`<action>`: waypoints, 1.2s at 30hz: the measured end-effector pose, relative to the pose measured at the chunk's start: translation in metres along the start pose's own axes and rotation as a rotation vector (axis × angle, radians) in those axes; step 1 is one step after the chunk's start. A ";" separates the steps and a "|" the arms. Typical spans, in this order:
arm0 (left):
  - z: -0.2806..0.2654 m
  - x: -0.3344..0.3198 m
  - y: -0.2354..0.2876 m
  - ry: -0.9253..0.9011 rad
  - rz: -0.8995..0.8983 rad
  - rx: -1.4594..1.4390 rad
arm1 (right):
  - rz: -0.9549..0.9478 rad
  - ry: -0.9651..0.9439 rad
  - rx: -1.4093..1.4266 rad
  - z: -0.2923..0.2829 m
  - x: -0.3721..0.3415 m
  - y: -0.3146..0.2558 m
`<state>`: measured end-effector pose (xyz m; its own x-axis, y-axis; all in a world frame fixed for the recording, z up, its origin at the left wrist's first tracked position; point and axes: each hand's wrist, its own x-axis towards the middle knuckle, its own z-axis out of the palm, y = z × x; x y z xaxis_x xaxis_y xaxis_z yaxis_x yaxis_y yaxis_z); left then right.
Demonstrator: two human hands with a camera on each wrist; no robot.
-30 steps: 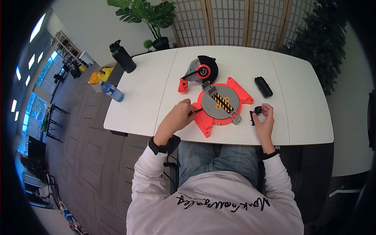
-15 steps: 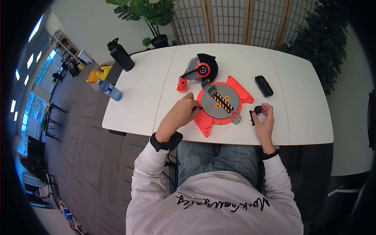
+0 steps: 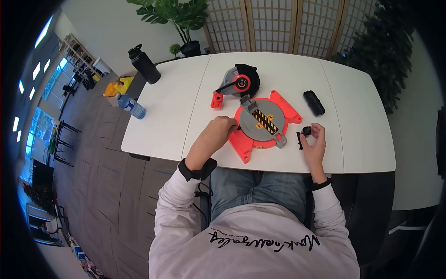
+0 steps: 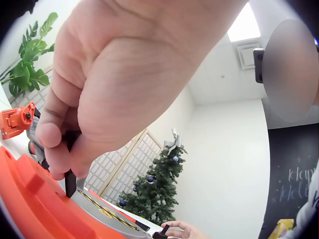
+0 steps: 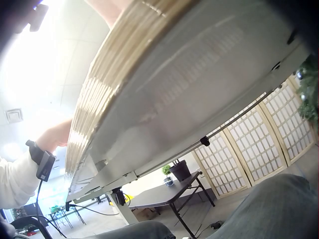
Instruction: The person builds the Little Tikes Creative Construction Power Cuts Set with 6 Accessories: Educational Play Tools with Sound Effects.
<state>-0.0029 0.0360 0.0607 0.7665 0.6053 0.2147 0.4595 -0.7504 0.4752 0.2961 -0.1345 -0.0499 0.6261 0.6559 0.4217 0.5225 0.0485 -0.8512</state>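
In the head view my left hand point(image 3: 213, 138) is at the left edge of a toy saw base point(image 3: 248, 122), a red frame with a grey disc and a yellow-black striped strip. Its thumb and fingers pinch a thin black piece point(image 4: 71, 185), whose lower end meets the red frame in the left wrist view. My right hand point(image 3: 315, 151) is on the tabletop right of the base, thumb and fingers curled around a small black part with a round knob point(image 3: 305, 131). Behind the base lies the toy saw head point(image 3: 242, 83), grey and red with a black blade.
A black case point(image 3: 314, 102) lies at the right of the white table point(image 3: 357, 125). A dark flask point(image 3: 145, 65) and a clear water bottle point(image 3: 132, 107) stand at the left. In the right wrist view the table's underside point(image 5: 169, 109) blocks sight of the right hand's work.
My left hand has shifted slightly at the base's left edge, its fingers turning around the black piece. The right hand stays almost still with its black part.
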 end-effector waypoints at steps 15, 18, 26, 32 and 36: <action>0.001 -0.002 -0.001 -0.001 0.046 0.019 | -0.010 0.005 0.012 0.001 0.000 0.003; -0.004 -0.003 0.002 0.019 0.011 0.002 | -0.019 0.013 0.019 0.002 -0.001 0.002; 0.003 -0.004 -0.004 0.017 0.042 -0.081 | -0.029 0.013 0.009 0.001 -0.001 0.001; 0.002 -0.004 -0.002 -0.016 0.026 -0.082 | -0.023 0.016 0.016 0.002 0.000 0.001; 0.002 -0.005 0.000 -0.019 0.014 -0.068 | -0.015 0.010 0.011 0.002 -0.001 0.001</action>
<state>-0.0062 0.0325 0.0580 0.7816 0.5889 0.2058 0.4174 -0.7388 0.5290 0.2952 -0.1336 -0.0512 0.6238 0.6475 0.4377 0.5256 0.0669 -0.8481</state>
